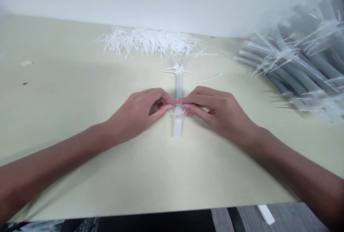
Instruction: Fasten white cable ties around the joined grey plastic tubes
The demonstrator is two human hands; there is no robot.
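A translucent Y-shaped tube assembly [179,85] lies on the table, its two branches pointing away from me and its stem toward me. White cable ties stick out sideways at its fork. Left of the stem, my left hand [146,106] pinches thumb and forefinger on a thin white cable tie near the lower joint. On the other side, my right hand [211,108] has its fingertips closed around part of a cable tie [183,111] at the same joint. The fingertips partly hide this tie.
A heap of white cable ties [145,41] lies by the wall, with a single loose tie [211,78] nearer me. Stacked tube assemblies [292,60] fill the right side. Small scraps [26,63] lie at the left; the table's front edge [150,213] is below.
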